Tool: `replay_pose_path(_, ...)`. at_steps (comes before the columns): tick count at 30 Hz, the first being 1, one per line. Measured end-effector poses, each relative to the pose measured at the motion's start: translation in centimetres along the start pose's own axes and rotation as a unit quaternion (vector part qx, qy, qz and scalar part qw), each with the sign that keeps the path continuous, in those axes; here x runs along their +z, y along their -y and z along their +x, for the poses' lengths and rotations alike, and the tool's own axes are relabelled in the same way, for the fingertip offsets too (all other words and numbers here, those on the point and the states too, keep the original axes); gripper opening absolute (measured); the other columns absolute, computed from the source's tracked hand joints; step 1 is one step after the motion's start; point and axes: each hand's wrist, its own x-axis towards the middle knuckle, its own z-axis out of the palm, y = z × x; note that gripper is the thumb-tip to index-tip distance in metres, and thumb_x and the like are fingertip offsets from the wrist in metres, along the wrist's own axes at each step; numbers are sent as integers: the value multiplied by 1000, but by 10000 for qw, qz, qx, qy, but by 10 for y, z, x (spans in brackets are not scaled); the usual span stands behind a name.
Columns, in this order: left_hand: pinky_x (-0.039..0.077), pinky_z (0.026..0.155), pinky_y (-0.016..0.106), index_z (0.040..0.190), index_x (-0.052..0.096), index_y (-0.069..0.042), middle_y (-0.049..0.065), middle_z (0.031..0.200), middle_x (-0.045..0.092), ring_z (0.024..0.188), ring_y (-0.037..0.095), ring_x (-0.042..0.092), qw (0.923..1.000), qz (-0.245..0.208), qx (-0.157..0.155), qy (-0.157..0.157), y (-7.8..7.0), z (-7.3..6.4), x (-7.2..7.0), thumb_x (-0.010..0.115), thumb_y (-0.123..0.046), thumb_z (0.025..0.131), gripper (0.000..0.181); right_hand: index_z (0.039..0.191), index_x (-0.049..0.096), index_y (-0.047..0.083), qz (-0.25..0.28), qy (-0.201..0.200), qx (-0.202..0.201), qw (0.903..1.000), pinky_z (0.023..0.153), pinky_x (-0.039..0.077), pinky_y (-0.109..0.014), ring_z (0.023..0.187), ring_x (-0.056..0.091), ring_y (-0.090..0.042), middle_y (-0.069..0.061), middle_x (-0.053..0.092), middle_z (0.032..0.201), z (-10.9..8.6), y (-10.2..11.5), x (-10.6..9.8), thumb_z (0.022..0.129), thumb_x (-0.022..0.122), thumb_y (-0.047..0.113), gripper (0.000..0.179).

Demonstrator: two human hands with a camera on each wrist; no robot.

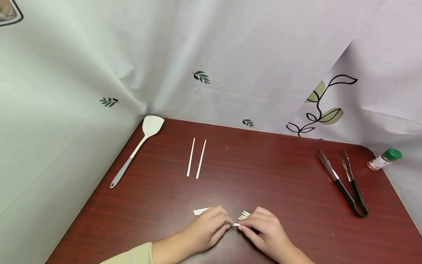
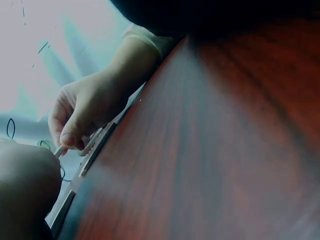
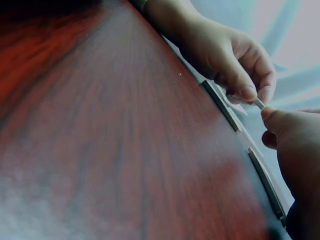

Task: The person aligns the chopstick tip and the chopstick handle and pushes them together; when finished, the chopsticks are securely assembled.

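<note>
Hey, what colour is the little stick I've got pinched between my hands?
The stick is white; the head view shows it best.

The held stick [image 1: 235, 224] looks matt, the wood-grain tabletop [image 1: 260, 176] glossy.

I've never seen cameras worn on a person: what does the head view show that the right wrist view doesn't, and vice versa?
Only the head view: the spatula, tongs and green-capped jar.

Only the right wrist view: a low, side-on look along the tabletop at the left grip, and an unidentifiable dark blur in the top left corner.

Both: the left grip, the right grip, the white stick they pinch, the tabletop and the hanging cloth.
</note>
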Motion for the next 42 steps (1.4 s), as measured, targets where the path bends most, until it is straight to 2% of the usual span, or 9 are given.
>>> replay_pose_path(9, 50, 90, 17, 111, 69, -13, -5, 105, 63, 94, 6, 62, 9996, 18, -124, -256, -5, 3, 1, 72, -8, 99, 13, 96, 81, 3, 357, -264, -364, 9984, 70, 51, -27, 74, 69, -14, -6, 78, 88, 14, -1, -7, 94, 82, 9, 6)
replay_pose_path(12, 49, 89, 15, 112, 69, -13, -5, 105, 63, 93, 5, 61, 9992, -98, -210, -313, -7, 4, 2, 70, -9, 101, 12, 94, 80, 3, 697, -334, -280, 9966, 67, 52, -25, 73, 69, -16, -8, 77, 86, 16, -3, -16, 89, 86, 5, 8)
replay_pose_path(16, 49, 90, 14, 115, 69, -12, -4, 107, 63, 95, 5, 62, 9987, -269, -223, -372, -7, 5, 4, 66, -8, 104, 12, 95, 77, 0, 1346, -469, 603, 9880, 60, 53, -23, 71, 69, -14, -9, 76, 85, 5, -7, -24, 76, 90, -10, 25)
replay_pose_path(20, 51, 95, 19, 115, 71, -13, -6, 109, 65, 99, 5, 64, 9991, -254, 2, -332, -5, 5, 5, 66, -8, 103, 14, 108, 55, -16, 2313, -785, 1692, 9548, 58, 52, -25, 75, 68, -12, -14, 75, 92, -10, -9, -23, 68, 80, -31, 49)
replay_pose_path(23, 51, 99, 22, 112, 74, -17, -7, 111, 68, 104, 4, 66, 9995, -171, 161, -223, -4, 5, 5, 69, -12, 103, 12, 114, 34, -21, 2858, -1022, 1974, 9322, 63, 52, -28, 79, 66, -17, -18, 73, 97, -12, -9, -21, 71, 71, -38, 60)
replay_pose_path(29, 50, 103, 28, 117, 77, -18, -5, 120, 70, 111, 7, 67, 9985, 104, 532, -78, -1, 3, 4, 82, -17, 90, 27, 131, 28, -23, 2899, -1085, 2406, 9200, 74, 57, -24, 86, 70, -13, -12, 73, 101, -2, -10, -18, 82, 62, -35, 62)
replay_pose_path(35, 49, 103, 31, 128, 75, -18, -4, 126, 68, 113, 9, 65, 9955, 345, 866, 171, 1, 4, 2, 90, -35, 82, 51, 146, 35, -11, 2827, -892, 3440, 8909, 76, 57, -22, 86, 70, -9, -4, 73, 97, 10, -12, -18, 91, 64, -24, 63)
replay_pose_path(39, 49, 102, 32, 130, 75, -19, -4, 127, 68, 113, 9, 65, 9944, 526, 893, 203, 0, 2, -1, 89, -42, 85, 52, 149, 43, -3, 2590, -788, 3717, 8880, 72, 56, -22, 83, 68, -10, -8, 72, 93, 17, -13, -15, 91, 69, -20, 65)
replay_pose_path(42, 50, 101, 32, 129, 75, -18, -4, 126, 70, 111, 10, 65, 9932, 573, 1002, 126, 0, 3, -2, 89, -46, 85, 54, 150, 48, -2, 2376, -654, 3671, 8969, 69, 55, -22, 80, 69, -11, -11, 73, 91, 22, -13, -15, 90, 72, -18, 66)
